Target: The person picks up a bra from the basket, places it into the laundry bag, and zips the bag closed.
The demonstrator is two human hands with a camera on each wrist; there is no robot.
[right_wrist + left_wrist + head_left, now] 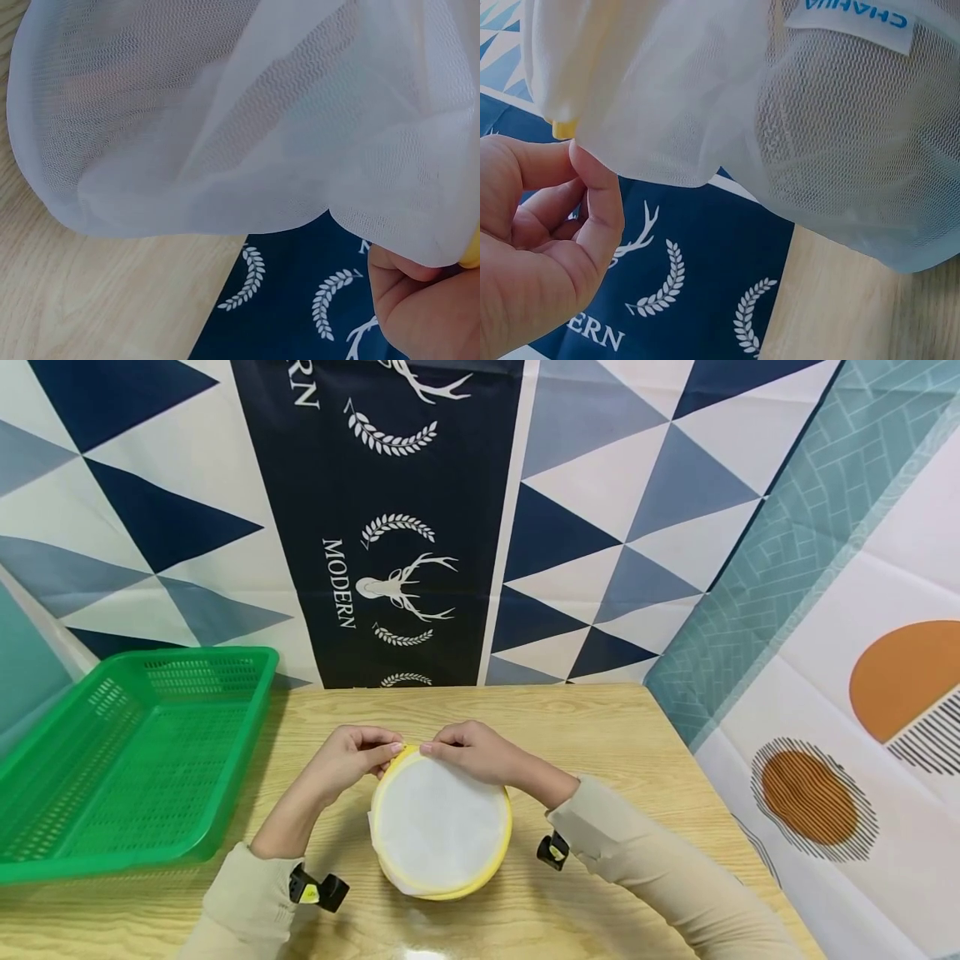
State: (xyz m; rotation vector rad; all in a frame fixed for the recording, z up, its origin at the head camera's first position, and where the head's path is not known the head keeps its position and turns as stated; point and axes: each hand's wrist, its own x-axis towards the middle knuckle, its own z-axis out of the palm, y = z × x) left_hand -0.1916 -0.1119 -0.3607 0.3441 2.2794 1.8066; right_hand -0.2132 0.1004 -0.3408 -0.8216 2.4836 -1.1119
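A round white mesh laundry bag with a yellow rim is held up above the table, its flat white end facing the head camera. At the rim's far edge my left hand pinches the bag between thumb and finger, beside a small yellow piece. Close by on the same edge, my right hand grips the rim with curled fingers. The left wrist view shows the sheer mesh side hanging loosely, with a white label lettered in blue. Mesh hides part of the right fingertips.
To the left stands a green plastic basket with perforated sides. The wood-grain table ends at a patterned cloth backdrop. Black wrist cameras sit on both sleeves.
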